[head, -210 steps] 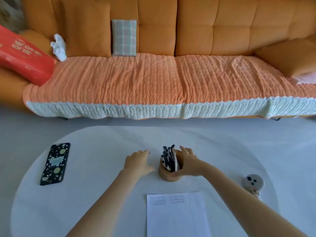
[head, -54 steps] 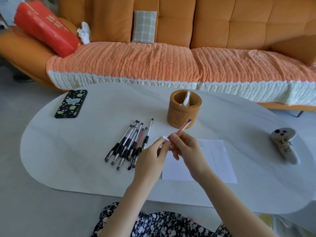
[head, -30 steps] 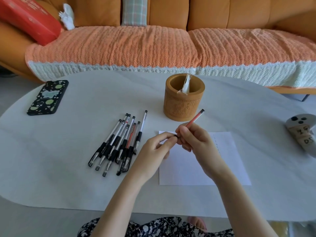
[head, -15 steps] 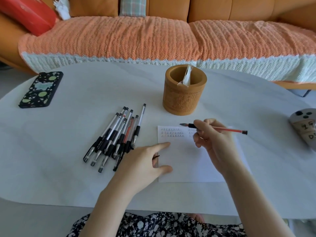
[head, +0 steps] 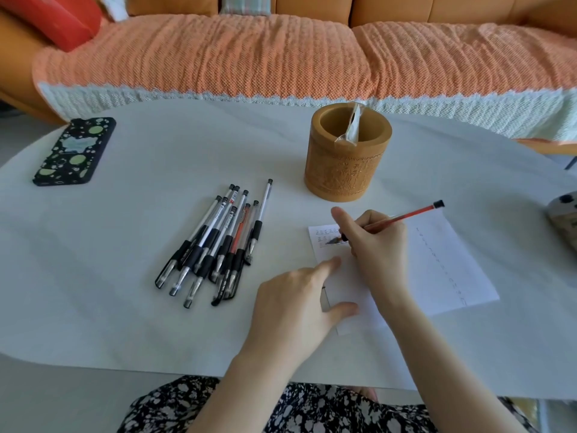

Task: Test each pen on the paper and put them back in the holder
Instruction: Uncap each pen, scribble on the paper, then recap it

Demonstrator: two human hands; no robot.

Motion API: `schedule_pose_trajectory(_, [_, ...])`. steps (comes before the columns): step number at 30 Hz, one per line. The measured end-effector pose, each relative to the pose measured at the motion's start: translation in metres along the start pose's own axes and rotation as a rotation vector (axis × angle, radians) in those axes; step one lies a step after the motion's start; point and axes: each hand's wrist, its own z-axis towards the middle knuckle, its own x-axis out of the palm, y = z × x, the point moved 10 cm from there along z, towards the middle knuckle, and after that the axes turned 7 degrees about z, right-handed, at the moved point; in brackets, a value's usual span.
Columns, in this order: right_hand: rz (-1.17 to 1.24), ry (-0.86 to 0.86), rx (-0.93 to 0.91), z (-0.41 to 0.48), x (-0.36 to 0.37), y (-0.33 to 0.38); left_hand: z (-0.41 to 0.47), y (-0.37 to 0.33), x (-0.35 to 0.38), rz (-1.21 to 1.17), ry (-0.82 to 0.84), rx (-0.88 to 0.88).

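White oval table (head: 125, 307), orange sofa (head: 281, 51) behind.
Right hand (head: 374, 245) pinching red pen (head: 402, 217), tip on paper (head: 443, 260); left hand (head: 299, 301) fingers spread, pressing paper edge.

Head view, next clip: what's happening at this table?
A person is trying a red pen with the right hand, its tip on the paper. The left hand pins the sheet's near corner. The other pens lie bunched on the table, left of the wooden holder.
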Motion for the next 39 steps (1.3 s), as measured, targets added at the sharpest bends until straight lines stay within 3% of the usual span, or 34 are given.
schedule_pose_trajectory(13, [-0.131,-0.023,-0.119,-0.002,0.009,0.002,0.001,0.0,0.002,0.002,0.005,-0.002])
schedule_pose_trajectory(39, [-0.158,-0.035,-0.15,-0.002,0.008,0.004,0.0,0.004,0.003,-0.007,0.026,-0.03])
